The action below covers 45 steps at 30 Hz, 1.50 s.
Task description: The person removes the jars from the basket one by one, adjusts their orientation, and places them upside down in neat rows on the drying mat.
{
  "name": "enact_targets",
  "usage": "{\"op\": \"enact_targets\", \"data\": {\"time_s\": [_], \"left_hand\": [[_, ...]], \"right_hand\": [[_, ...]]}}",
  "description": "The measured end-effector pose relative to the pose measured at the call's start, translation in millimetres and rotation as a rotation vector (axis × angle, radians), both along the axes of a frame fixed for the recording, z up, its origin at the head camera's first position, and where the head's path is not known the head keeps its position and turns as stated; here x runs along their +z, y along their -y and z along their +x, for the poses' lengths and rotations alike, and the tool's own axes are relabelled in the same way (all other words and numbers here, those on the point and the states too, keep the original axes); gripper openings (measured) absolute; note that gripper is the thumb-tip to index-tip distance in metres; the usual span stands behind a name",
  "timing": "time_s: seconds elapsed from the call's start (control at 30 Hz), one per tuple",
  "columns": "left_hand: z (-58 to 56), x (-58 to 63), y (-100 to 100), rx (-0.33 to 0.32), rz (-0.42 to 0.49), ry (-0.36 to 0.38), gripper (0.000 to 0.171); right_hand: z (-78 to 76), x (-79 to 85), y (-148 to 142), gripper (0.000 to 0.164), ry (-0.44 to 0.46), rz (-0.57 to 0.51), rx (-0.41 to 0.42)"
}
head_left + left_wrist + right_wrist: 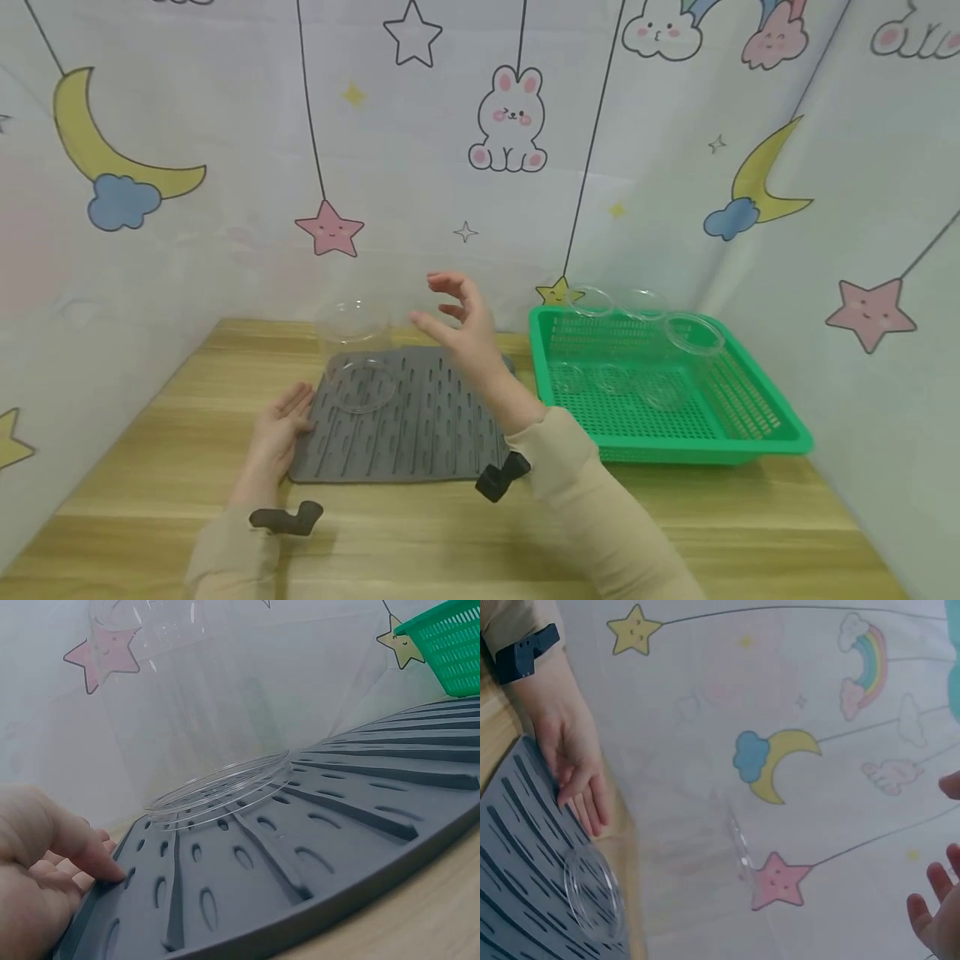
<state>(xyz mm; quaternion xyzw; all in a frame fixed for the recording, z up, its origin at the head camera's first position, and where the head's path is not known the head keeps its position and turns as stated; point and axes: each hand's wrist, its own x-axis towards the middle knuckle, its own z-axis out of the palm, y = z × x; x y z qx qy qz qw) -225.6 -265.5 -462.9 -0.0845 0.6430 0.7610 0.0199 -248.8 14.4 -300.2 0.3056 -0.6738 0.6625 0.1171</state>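
Note:
A clear, see-through cup point(362, 386) stands on the left part of a grey ridged drying mat point(420, 454). My left hand point(279, 429) lies at the mat's left edge, its thumb touching the mat in the left wrist view point(52, 862). My right hand point(468, 333) is raised over the back of the mat, to the right of the cup. Its fingers are spread and loosely bent, with nothing between them. In the right wrist view, the cup's round end point(592, 892) shows on the mat, while its walls are hard to make out.
A green plastic basket point(675, 454) stands right of the mat, with three clear cups point(693, 333) inside. Both stand on a wooden table point(420, 533). White cloth point(465, 192) printed with moons, stars and a rabbit hangs behind and at the sides.

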Motion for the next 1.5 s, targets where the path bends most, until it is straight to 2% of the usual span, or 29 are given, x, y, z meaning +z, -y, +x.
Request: {"op": "enact_targets", "data": {"time_s": [0.2, 0.47, 0.6, 0.83, 0.93, 1.07, 1.23, 1.5], "left_hand": [[-1.1, 0.2, -1, -0.002, 0.003, -0.004, 0.083], [0.9, -0.3, 0, -0.013, 0.007, -0.011, 0.083], [3.1, -0.1, 0, -0.022, -0.001, -0.016, 0.082], [5.6, 0.7, -1, -0.019, -0.011, -0.009, 0.082], [6.0, 0.7, -1, -0.017, -0.013, -0.009, 0.082], [7.1, 0.0, 0, -0.019, -0.015, -0.013, 0.082], [7.5, 0.3, -1, -0.014, -0.018, -0.013, 0.082], [7.5, 2.0, -4, -0.016, -0.017, -0.006, 0.083]], "right_hand": [[5.6, 15.5, -37, 0.042, -0.046, 0.035, -0.061], [-0.1, 26.8, -103, 0.045, -0.012, 0.048, -0.244], [-5.0, 28.7, -143, 0.050, 0.039, 0.062, -0.348], [-7.2, 28.5, -208, 0.057, 0.195, 0.111, -0.532], [-6.5, 26.2, -231, 0.067, 0.254, 0.151, -0.585], [-6.9, 20.0, -260, 0.087, 0.358, 0.252, -0.615], [-10.6, 8.4, -289, 0.107, 0.437, 0.335, -0.616], [-19.5, -8.3, -331, 0.116, 0.537, 0.479, -0.522]]}}
